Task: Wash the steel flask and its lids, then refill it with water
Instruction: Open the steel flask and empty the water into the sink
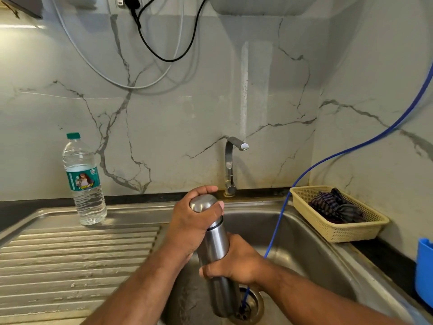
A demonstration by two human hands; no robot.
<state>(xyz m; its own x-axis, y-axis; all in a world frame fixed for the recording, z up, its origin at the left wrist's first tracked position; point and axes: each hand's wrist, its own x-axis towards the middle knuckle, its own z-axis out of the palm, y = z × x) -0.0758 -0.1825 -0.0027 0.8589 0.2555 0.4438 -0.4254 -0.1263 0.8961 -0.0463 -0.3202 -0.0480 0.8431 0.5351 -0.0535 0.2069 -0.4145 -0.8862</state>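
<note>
A brushed steel flask (216, 249) stands almost upright over the steel sink basin (311, 249), above the drain. My right hand (236, 261) grips the flask's body around the middle. My left hand (191, 221) wraps over the domed steel lid (202, 202) on top, fingers curled round it. A dark seam shows between lid and body. The tap (230, 165) behind the sink runs no water.
A clear plastic water bottle (84, 181) with a green cap stands on the ribbed drainboard (70, 266) at left. A blue hose (328, 165) drops into the drain. A beige basket (337, 214) with dark cloth sits right of the sink; a blue container (424, 270) is at the far right.
</note>
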